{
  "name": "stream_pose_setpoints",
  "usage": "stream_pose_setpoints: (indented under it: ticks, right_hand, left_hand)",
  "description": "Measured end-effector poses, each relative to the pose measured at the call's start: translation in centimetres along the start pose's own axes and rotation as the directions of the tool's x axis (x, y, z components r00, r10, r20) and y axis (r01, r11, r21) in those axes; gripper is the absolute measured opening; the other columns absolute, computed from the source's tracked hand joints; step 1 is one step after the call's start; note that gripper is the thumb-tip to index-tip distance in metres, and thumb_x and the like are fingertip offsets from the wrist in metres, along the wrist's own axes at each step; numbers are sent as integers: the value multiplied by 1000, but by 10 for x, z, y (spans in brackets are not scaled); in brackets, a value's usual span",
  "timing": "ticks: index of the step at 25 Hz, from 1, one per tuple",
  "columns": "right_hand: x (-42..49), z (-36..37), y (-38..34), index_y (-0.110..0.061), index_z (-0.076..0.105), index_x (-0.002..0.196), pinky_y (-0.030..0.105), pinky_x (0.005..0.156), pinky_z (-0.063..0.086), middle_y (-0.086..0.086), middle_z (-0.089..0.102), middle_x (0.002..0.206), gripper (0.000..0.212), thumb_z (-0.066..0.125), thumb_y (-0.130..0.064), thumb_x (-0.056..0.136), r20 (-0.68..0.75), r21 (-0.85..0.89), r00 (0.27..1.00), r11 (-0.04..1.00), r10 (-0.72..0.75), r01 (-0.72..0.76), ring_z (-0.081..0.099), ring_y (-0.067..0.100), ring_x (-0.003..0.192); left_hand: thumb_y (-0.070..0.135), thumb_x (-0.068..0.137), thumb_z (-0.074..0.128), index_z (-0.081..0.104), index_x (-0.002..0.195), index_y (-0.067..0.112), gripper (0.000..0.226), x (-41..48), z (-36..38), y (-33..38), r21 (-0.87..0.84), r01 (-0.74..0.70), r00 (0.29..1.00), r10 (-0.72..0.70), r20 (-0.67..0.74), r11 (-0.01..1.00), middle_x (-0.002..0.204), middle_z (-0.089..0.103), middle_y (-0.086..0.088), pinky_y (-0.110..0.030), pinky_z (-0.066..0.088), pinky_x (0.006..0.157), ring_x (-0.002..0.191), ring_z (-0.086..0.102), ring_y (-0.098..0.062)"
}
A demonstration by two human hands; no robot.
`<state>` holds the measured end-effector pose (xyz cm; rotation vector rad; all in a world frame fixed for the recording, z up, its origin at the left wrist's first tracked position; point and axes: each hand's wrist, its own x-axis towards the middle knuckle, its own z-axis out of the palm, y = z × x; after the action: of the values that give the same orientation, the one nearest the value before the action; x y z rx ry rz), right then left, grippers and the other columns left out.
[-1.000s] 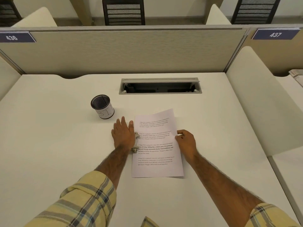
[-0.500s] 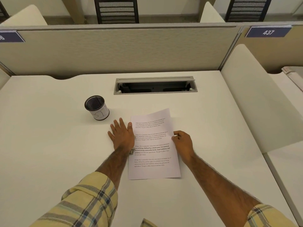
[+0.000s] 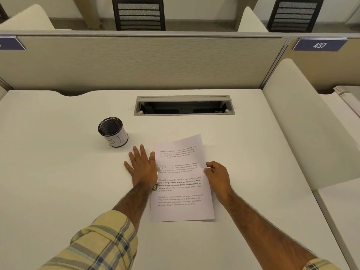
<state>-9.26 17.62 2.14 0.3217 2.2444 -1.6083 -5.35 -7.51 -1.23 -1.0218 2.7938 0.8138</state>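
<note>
Midway: flat-fingered left hand (image 3: 143, 169) presses a probable punch (image 3: 154, 187) at nine o'clock on the sheet (image 3: 182, 211), right hand (image 3: 216, 175) pinching three o'clock; sheet not yet freed.

White laminate tabletop (image 3: 58, 191) with recessed grey cable hatch (image 3: 184, 98), backed by a beige fabric partition panel (image 3: 136, 63). Blue number plate "437" (image 3: 319, 45) at right; black slatted chairs (image 3: 138, 14) beyond.

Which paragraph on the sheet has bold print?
The third paragraph from the top of the sheet; the other three are plain, lighter print.
</note>
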Motion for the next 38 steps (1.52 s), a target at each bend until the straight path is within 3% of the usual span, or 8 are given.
stream_pose_setpoints:
  ticks: [9,21,24,27,31,34,36,38]
  right_hand:
    - [3,4,1,-23,70,88,26,61,52,-4,73,74,21,58,-6,91,-19,-30,1000,1000,-5,5,67,13,67]
    - [3,5,2,-11,70,98,34,66,56,12,75,90,16,55,-5,93,-33,-41,999,999,-3,2,67,22,75]
    - [1,5,1,-10,69,96,34,68,56,11,75,91,14,56,-5,94,-26,-39,1000,999,-11,10,68,24,77]
    - [0,3,-1,-12,69,95,35,70,57,9,75,92,14,57,-6,93,-25,-34,1000,999,-12,11,69,25,80]
    - [-3,1,-7,-20,68,87,30,63,55,4,75,87,20,56,-6,92,-19,-12,1000,1000,-10,10,71,23,76]
    - [-4,1,-9,-16,69,90,29,63,53,6,75,88,19,54,-5,91,-12,-1,1000,1000,-9,9,70,23,77]
    - [-5,0,-11,-15,70,91,28,62,51,5,75,89,20,53,-4,89,-8,-5,1000,1000,-12,12,70,22,76]
    - [-6,0,-12,-16,70,90,27,61,50,4,75,89,21,53,-4,89,-5,0,1000,1000,-14,14,70,21,75]
  left_hand:
    - [46,109,14,-6,163,21,63,-1,4,-2,21,21,999,-21,-31,1000,173,-9,-8,-56,-8,126,159,-8,-29]
    - [48,108,10,-7,163,24,63,0,-1,-4,96,-33,999,31,27,995,172,-14,-5,-57,-13,125,158,-14,-27]
    - [42,110,22,8,164,20,60,3,-11,1,94,-44,995,35,95,995,173,-9,-10,-57,-8,126,159,-11,-30]
    - [45,108,36,42,153,14,54,-7,-26,10,-107,-62,998,63,6,992,166,28,-16,-49,17,125,154,22,-32]
    - [43,99,58,63,129,11,44,-40,-35,0,-354,67,993,-98,-70,933,119,69,-13,-34,52,89,109,66,-25]
    - [30,97,65,66,95,12,19,-52,-36,-3,-464,157,985,-172,10,872,77,68,2,-7,41,41,55,67,4]
    - [21,96,66,61,82,14,17,-50,-37,0,-473,186,981,-191,38,861,69,63,4,-8,36,31,44,60,13]
    - [18,95,68,64,83,10,15,-47,-39,0,-472,219,974,-216,60,854,72,64,-1,-11,36,29,42,63,-3]
